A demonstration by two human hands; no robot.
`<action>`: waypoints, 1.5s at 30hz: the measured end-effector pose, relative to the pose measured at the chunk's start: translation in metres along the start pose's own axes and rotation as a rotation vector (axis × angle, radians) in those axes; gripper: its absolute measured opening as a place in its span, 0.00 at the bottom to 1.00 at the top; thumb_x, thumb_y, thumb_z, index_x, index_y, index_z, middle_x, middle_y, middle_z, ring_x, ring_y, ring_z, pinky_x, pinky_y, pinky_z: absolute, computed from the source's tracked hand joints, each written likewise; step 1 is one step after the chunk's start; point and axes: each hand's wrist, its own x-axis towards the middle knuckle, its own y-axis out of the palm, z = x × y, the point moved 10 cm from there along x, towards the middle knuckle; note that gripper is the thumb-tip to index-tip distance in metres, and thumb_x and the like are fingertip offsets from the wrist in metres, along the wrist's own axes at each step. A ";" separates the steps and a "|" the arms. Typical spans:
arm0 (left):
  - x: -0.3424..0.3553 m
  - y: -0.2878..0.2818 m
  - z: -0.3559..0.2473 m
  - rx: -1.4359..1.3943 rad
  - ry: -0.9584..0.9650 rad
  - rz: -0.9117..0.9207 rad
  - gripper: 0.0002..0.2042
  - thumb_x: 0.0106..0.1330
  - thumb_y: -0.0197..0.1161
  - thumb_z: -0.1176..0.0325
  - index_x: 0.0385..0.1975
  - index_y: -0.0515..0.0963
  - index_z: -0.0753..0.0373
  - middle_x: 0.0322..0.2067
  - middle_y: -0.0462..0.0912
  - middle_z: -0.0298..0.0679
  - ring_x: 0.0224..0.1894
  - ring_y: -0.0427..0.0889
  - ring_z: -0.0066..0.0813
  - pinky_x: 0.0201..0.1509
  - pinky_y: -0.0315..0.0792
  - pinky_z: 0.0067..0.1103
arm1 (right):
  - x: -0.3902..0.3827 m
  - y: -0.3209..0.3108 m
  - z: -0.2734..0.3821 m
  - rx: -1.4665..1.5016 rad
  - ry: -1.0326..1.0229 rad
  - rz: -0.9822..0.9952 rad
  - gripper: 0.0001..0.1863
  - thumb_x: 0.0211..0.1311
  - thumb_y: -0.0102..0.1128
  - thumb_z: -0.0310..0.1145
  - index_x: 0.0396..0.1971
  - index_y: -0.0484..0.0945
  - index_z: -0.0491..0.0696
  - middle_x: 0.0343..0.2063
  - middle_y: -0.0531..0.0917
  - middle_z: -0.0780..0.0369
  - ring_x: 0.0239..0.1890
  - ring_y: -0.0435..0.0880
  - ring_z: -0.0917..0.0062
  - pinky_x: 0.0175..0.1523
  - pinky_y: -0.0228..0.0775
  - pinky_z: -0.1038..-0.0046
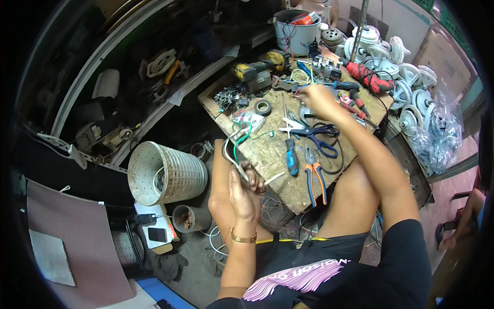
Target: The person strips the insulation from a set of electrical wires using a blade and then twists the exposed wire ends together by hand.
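My left hand [246, 193], with a watch at its wrist, is closed round a white-sheathed electrical cable [242, 169] near the wooden bench's near left corner. Green, white and dark wires fan out from the cable's end. My right hand [319, 103] reaches over the far part of the bench [265, 152], among tools and wires; its fingertips are too blurred to show whether they grip anything. On the bench nearer to me lie dark-handled scissors [318, 135], a blue screwdriver [292, 157] and pliers with orange and blue handles [315, 180].
A yellow cordless drill [262, 66], black tape roll [262, 107] and red power tool [368, 77] lie on the bench. White pulley-like parts [411, 92] pile up at right. A white bucket [298, 38] stands behind; a perforated basket [180, 172] and small pot [191, 219] are at left.
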 end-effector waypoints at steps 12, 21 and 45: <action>-0.007 -0.039 0.047 -0.645 -0.320 -0.101 0.13 0.71 0.49 0.65 0.51 0.70 0.61 0.34 0.69 0.37 0.32 0.71 0.23 0.43 0.77 0.19 | -0.030 0.050 -0.159 -0.294 0.145 0.064 0.12 0.56 0.52 0.30 0.40 0.74 0.43 0.33 0.81 0.47 0.40 0.80 0.53 0.43 0.71 0.53; -0.003 -0.012 0.002 -0.035 0.075 -0.066 0.15 0.66 0.57 0.68 0.51 0.68 0.62 0.33 0.76 0.33 0.33 0.76 0.22 0.39 0.75 0.21 | -0.039 -0.068 -0.047 0.160 0.060 -0.555 0.22 0.64 0.51 0.32 0.56 0.65 0.41 0.41 0.77 0.48 0.38 0.79 0.58 0.42 0.69 0.62; 0.006 -0.022 -0.025 0.112 0.391 -0.196 0.08 0.65 0.58 0.73 0.43 0.72 0.62 0.37 0.78 0.35 0.37 0.76 0.23 0.44 0.72 0.19 | -0.131 0.027 0.190 1.570 0.041 0.508 0.22 0.72 0.38 0.47 0.55 0.61 0.47 0.21 0.65 0.69 0.21 0.61 0.88 0.25 0.54 0.84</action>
